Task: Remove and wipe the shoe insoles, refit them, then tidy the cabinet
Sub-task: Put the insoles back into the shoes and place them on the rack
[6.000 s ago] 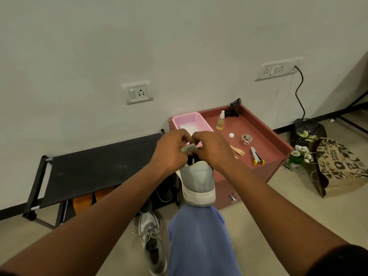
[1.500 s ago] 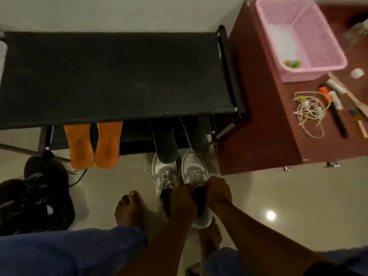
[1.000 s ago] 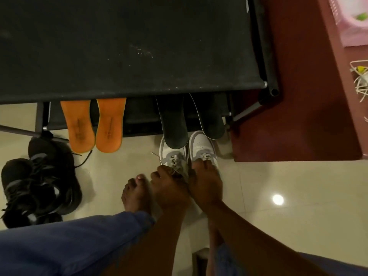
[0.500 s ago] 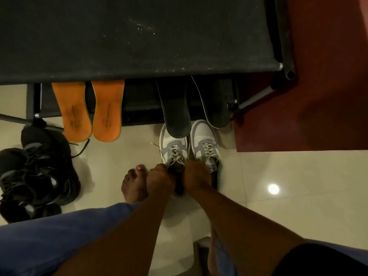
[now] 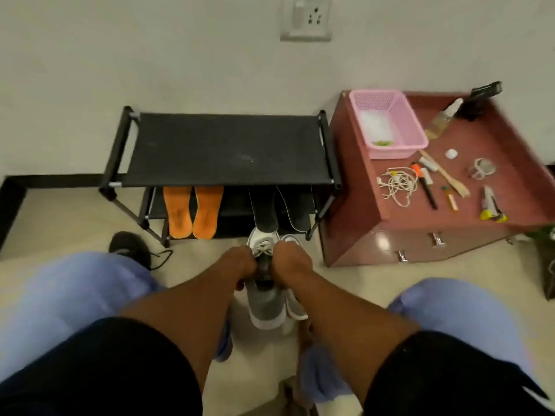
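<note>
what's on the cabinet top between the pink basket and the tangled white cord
In the head view nothing lies there: between the pink basket and the tangled white cord shows only a bare stretch of the red-brown cabinet top.

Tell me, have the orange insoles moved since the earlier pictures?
No. The orange insoles still lean side by side under the shoe rack's left end.

A wall socket (image 5: pixel 306 18) is mounted on the wall above a black skirting strip (image 5: pixel 54 177) at floor level, a black shoe (image 5: pixel 130 246) with a loose lace lies on the tiled floor (image 5: pixel 75 217) near the left, and a dark bag (image 5: pixel 547 262) stands at the right edge.
</note>
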Demonstrator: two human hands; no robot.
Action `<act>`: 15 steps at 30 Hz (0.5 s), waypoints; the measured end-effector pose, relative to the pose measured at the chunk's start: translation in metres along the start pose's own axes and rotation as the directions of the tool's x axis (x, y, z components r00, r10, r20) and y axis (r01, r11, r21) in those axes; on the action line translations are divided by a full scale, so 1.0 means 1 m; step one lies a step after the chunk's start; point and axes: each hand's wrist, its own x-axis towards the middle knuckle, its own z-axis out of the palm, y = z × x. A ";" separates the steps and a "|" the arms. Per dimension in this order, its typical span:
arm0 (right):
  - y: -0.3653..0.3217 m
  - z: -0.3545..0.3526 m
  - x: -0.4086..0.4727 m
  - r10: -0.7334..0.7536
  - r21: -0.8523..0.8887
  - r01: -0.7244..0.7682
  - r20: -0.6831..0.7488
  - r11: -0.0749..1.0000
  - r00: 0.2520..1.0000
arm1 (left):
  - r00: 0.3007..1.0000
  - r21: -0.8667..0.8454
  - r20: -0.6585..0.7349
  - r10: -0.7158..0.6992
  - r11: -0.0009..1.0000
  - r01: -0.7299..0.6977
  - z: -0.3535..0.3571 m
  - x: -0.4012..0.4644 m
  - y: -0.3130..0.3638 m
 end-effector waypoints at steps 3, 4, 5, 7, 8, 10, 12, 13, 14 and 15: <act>-0.009 -0.044 -0.045 -0.020 -0.021 0.019 -0.046 1.000 0.999 | 0.999 -0.087 -0.006 0.033 0.996 -0.034 -0.019 -0.061 0.009; -0.012 -0.059 -0.061 -0.023 -0.030 0.021 -0.050 0.999 0.998 | 0.999 -0.104 -0.014 0.048 0.993 -0.049 -0.023 -0.080 0.011; -0.014 -0.073 -0.076 -0.025 -0.042 0.024 -0.044 0.999 0.999 | 0.998 -0.120 -0.001 0.063 0.991 -0.063 -0.028 -0.098 0.014; -0.017 -0.105 -0.112 -0.030 -0.084 0.029 -0.001 0.996 1.000 | 0.994 -0.161 0.056 0.091 0.984 -0.081 -0.037 -0.134 0.022; -0.017 -0.121 -0.129 -0.022 -0.108 0.025 0.024 0.994 0.999 | 0.990 -0.168 0.093 0.104 0.982 -0.087 -0.043 -0.152 0.026; -0.017 -0.151 -0.161 -0.011 -0.113 0.017 0.060 0.993 0.998 | 0.987 -0.130 0.126 0.104 0.988 -0.088 -0.056 -0.184 0.038; -0.015 -0.181 -0.192 -0.003 -0.078 0.008 0.061 0.997 0.998 | 0.986 -0.071 0.134 0.101 0.993 -0.092 -0.074 -0.214 0.051; -0.013 -0.196 -0.206 0.001 -0.085 0.004 0.056 0.996 0.998 | 0.984 -0.048 0.143 0.104 0.994 -0.098 -0.083 -0.229 0.060; -0.010 -0.210 -0.219 0.001 -0.098 0.003 0.042 0.995 0.999 | 0.983 -0.019 0.146 0.110 0.994 -0.108 -0.093 -0.244 0.070; -0.005 -0.222 -0.230 0.000 -0.103 0.001 0.010 0.995 1.000 | 0.982 0.011 0.144 0.121 0.992 -0.124 -0.102 -0.260 0.082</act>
